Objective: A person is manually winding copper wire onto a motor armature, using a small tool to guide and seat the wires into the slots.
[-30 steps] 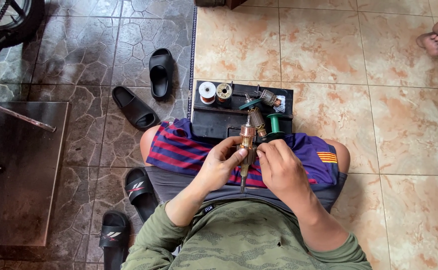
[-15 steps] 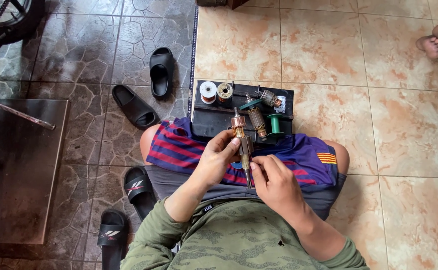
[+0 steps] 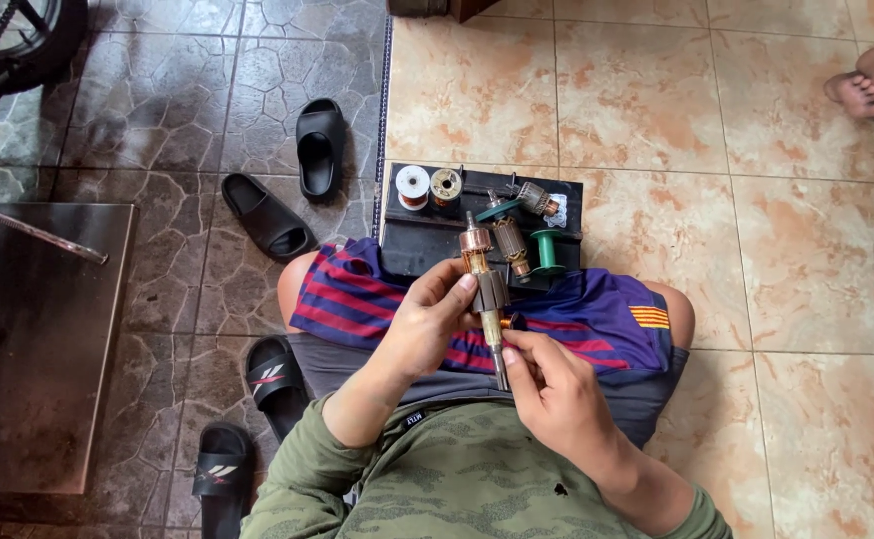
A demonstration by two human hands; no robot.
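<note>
I hold a motor armature (image 3: 485,289) upright over my lap, its copper commutator end pointing away from me and its steel shaft toward me. My left hand (image 3: 427,324) grips its dark core from the left. My right hand (image 3: 547,384) pinches the lower shaft with the fingertips. Just beyond the armature lies a black tray (image 3: 427,250) on the floor. On it rest two more armatures (image 3: 512,245), a green spool (image 3: 547,250) and two wire spools (image 3: 414,186).
Black slide sandals (image 3: 319,150) lie on the dark stone floor at left, more by my left knee (image 3: 275,377). A dark metal plate (image 3: 27,339) covers the floor at far left. Another person's bare feet (image 3: 871,85) show at top right on tan tiles.
Both hands have drawn the armature nearer to my body and stood it more upright. My right hand slid from the core down to the shaft.
</note>
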